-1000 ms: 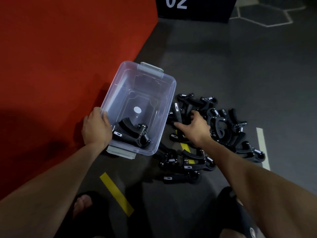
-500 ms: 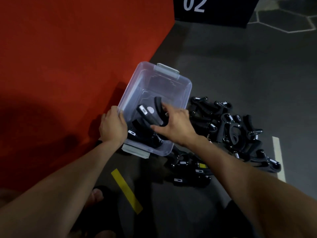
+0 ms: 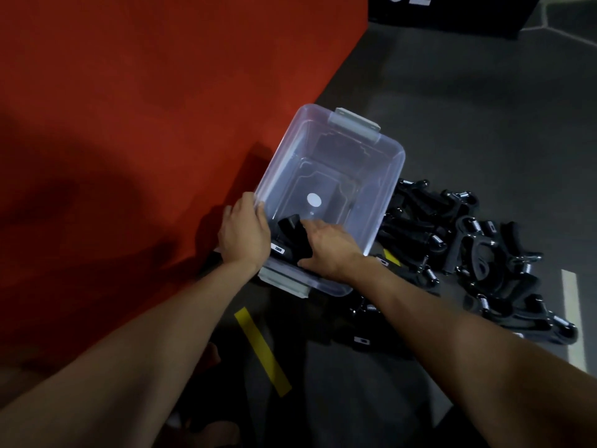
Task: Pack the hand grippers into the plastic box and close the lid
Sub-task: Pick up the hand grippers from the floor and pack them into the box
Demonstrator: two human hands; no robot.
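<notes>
Grippers (image 3: 292, 236), black, are seen at the near end of the clear box (image 3: 392, 176), which is set on the grey floor (image 3: 484, 108) against the edge of a red mat (image 3: 145, 108); the box is open, no lid being fitted, and grey latches are seen at its far end (image 3: 353, 122) and near end (image 3: 282, 281); a white round spot is seen on its bottom. The near left rim is gripped by the left hand (image 3: 245, 234), the fingers being curled over the edge. The right hand (image 3: 329, 247) is reached into the box from the near right, laid on the grippers inside; whether its fingers (image 3: 311, 225) are clamped on one or merely resting cannot be told. A pile (image 3: 478, 250) of further grippers, black with metal springs, is heaped on the floor just right of the box, some touching its wall. A yellow strip (image 3: 261, 350) is marked on the floor near the box's near end; a white strip (image 3: 573, 318) is seen at the right; a black sign (image 3: 452, 14) with white figures is stood at the far edge.
</notes>
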